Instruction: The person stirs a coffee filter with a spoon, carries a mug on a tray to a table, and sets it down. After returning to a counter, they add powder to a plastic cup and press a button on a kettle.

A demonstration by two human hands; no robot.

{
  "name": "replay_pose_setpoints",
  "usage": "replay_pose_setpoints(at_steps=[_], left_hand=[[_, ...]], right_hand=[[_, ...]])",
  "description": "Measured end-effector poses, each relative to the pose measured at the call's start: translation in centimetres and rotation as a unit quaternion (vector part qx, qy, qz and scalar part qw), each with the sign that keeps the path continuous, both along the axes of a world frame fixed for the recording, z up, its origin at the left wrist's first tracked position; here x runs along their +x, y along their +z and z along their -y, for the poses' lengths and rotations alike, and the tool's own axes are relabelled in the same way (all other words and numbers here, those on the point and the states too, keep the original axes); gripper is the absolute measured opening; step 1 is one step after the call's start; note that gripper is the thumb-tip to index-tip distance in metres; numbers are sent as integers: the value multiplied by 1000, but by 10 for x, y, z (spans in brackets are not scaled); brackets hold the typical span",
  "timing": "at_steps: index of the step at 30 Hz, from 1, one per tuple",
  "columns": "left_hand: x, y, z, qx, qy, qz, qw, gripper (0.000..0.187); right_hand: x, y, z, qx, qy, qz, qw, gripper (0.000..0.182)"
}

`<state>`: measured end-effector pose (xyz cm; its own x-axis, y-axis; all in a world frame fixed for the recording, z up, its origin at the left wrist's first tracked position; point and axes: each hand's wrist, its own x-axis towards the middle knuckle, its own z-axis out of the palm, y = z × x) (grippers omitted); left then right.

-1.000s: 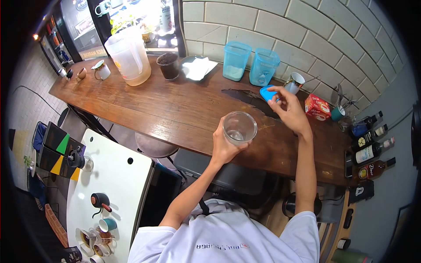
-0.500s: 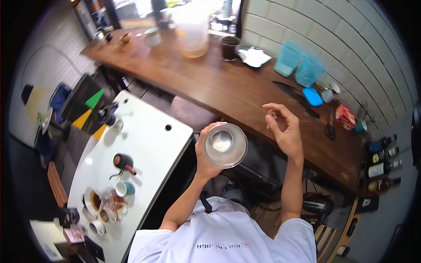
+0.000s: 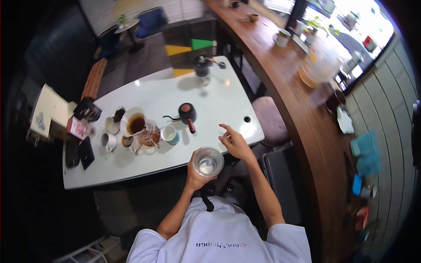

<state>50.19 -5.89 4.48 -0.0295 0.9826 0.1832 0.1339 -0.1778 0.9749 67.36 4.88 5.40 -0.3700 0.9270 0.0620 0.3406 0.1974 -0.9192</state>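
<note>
A clear cup (image 3: pixel 209 154) is in my left hand (image 3: pixel 197 179), with the fingers wrapped around its side; its round base shows pale through the wide mouth. My right hand (image 3: pixel 237 145) is held a little to the right of the cup, over the near edge of the white table (image 3: pixel 215 127). Its fingers are apart and slightly bent, holding nothing. Beyond the hands, a black gooseneck kettle (image 3: pixel 187 112) with a reddish-brown handle stands on the table. A small teal cup (image 3: pixel 170 135) with a white inside is left of the kettle, beside a glass coffee server (image 3: pixel 151 135).
A hand coffee grinder (image 3: pixel 202 66) stands at the table's far side. White cups (image 3: pixel 108 142) and a black phone-like slab (image 3: pixel 87 153) lie toward the left. On the right runs a wooden counter (image 3: pixel 302 144), with a large translucent jug (image 3: pixel 319 65) and blue containers (image 3: pixel 366 151).
My view and body have turned left, from the wooden counter to the white table. The cup stays in my left hand; my right hand has come from over the counter to the table's edge.
</note>
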Motion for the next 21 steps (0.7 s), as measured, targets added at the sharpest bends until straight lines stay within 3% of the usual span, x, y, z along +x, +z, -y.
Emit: replay_pose_setpoints(at_steps=[3,5,7,8,12,18,21], left_hand=[[-12,-8,15,-20,60,51,997,83],[-14,-16,24,-28,109,25,993,82],[-20,-21,33,3,137,10,990,73],[-21,-24,37,8,153,-3,988,75],[-29,-27,37,4,159,13,987,76],[-46,-32,3,-19,130,-29,991,78],[-56,-37,-19,-15,89,-32,995,85]], right_hand=[[-38,-30,-22,36,49,42,997,68],[-59,-41,-36,16,70,65,995,82],[-76,-49,-43,72,71,61,993,97],[-84,-49,-48,26,80,85,993,107],[-114,-53,-55,54,89,70,992,109],[-140,-51,-59,105,15,179,978,105],[-143,-50,-64,76,5,255,964,102]])
